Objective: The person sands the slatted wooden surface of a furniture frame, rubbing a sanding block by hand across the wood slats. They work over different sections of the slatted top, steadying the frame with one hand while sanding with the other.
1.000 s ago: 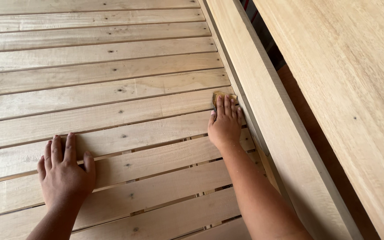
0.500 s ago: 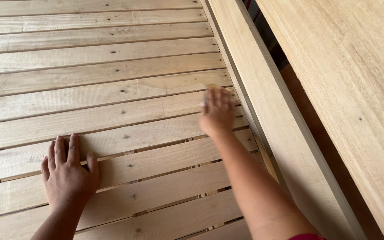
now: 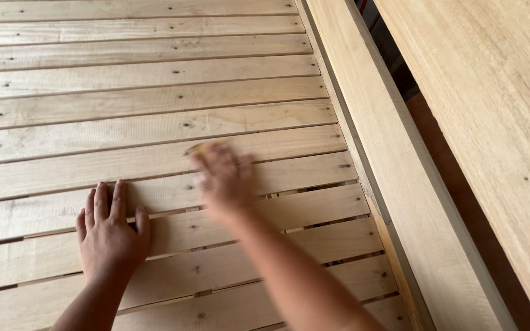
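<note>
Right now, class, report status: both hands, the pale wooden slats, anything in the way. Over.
Left hand flat on pale wooden slats. Right hand blurred, pressing small tan pad on slat. Nothing blocking; raised side rail to the right.

- The slats [image 3: 154, 132] you see are pale bare wood, matt, with dark knots and small nail heads.
- The side rail [image 3: 394, 184] is also unpainted wood, smoother, with fine grain.
- The wide board [image 3: 498, 104] at the right is light wood, matt, and its grain is visible.
- Under your right hand [image 3: 222, 178] a small tan pad [image 3: 200, 147] shows, blurred, so its material is unclear.
</note>
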Demonstrator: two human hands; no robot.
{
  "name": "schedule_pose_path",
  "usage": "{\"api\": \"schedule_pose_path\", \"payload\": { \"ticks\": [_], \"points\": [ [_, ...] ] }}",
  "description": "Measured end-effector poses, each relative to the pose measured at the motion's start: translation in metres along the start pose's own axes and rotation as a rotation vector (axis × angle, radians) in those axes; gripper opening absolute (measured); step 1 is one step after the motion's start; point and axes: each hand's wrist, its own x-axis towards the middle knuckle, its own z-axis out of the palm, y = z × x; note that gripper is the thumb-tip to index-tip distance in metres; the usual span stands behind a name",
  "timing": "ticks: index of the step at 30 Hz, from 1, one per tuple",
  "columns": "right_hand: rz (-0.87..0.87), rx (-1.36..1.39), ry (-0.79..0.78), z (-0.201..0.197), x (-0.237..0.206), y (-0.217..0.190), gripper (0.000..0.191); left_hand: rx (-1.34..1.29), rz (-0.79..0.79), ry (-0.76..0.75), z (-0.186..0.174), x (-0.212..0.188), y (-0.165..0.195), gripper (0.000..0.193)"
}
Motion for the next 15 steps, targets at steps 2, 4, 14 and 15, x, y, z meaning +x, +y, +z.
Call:
{"api": "schedule_pose_path", "payload": {
  "ticks": [2,4,14,15],
  "points": [
    [0.111,-0.011,0.114,-0.015,-0.004,0.048,0.057,0.005,0.002,0.000,0.000,0.000,0.001,0.069],
    [0.192,-0.071,0.145,-0.035,-0.011,0.098,0.052,0.009,0.001,0.003,-0.001,0.000,0.001,0.069],
    [0.399,-0.108,0.019,-0.036,-0.016,0.114,0.062,0.033,0.001,0.024,0.002,-0.002,0.002,0.068],
    [0.294,-0.145,0.019,-0.030,-0.014,0.092,0.065,0.037,0.003,0.026,0.002,-0.002,0.002,0.068]
  ]
}}
